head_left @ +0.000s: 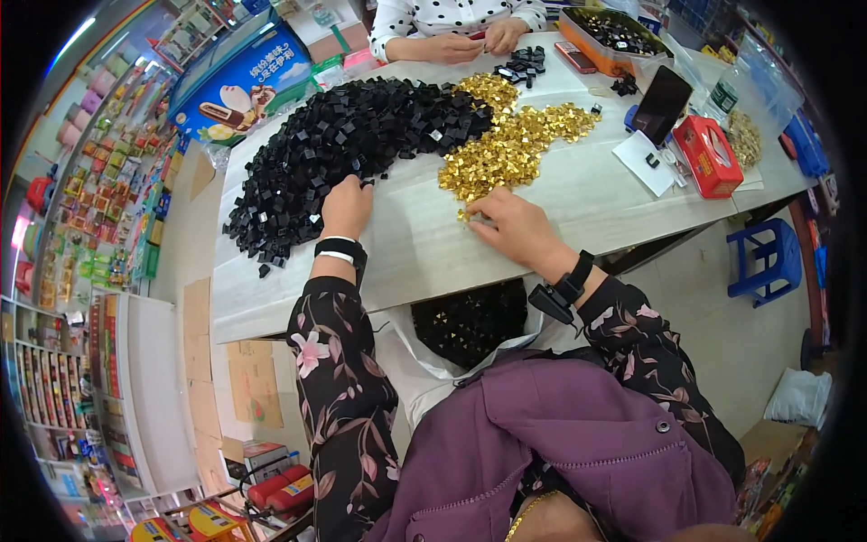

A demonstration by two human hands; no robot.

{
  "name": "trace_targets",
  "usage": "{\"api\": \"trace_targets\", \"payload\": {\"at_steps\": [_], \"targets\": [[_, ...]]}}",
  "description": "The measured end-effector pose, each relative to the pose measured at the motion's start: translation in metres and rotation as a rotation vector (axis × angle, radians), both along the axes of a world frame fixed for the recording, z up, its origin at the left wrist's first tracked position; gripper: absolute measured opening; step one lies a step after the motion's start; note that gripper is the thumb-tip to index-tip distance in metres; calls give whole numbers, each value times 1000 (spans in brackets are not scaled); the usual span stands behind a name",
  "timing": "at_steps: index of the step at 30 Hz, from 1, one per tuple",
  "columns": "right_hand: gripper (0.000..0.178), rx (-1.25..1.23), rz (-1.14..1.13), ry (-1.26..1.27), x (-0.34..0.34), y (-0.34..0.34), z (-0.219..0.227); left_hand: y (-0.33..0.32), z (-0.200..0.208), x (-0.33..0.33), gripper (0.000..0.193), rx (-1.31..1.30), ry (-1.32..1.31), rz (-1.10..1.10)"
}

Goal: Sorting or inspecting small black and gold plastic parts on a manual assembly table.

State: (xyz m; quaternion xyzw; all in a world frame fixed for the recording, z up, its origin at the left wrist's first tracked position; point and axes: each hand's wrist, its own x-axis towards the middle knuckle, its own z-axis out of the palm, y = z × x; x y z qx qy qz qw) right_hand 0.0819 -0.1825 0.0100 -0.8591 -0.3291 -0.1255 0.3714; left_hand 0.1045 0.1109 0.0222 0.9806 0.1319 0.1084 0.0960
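Observation:
A large heap of small black square pieces (334, 135) spreads over the left and middle of the table. My left hand (346, 210) is at its near edge, fingers curled together, with a dark piece showing by the fingertips. To the right lies a pile of small shiny gold pieces (506, 149). At that pile's near edge my right hand (517, 228) pinches a small gold piece (463, 216) between thumb and finger. Below the table edge, in front of me, a white bag (397, 348) stands open, holding many black pieces with gold glints (470, 323).
Across the pale table (397, 253), another person's hands (470, 45) work beside a few black pieces (524, 65). At the right are an orange tub (601, 56), a phone (662, 104), a red tissue box (707, 156) and a blue stool (764, 260). Stocked shelves (99, 199) line the left.

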Motion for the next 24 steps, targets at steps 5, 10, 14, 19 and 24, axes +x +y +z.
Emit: {"api": "trace_targets", "payload": {"at_steps": [5,10,14,19,24], "targets": [[10,19,15,-15,1,3,-3,-3,-2,-6,30,110,-3,-109],[11,143,26,91,5,-2,-7,-33,27,-37,25,-723,-9,-33],[11,160,11,124,5,-6,-7,-66,27,-77,21,-1402,-124,-146],[12,235,53,262,4,-4,-2,-106,3,-105,23,-1522,-195,-243],[13,628,233,758,-10,8,1,-135,-7,-108,27,-1367,-129,-364]]}}
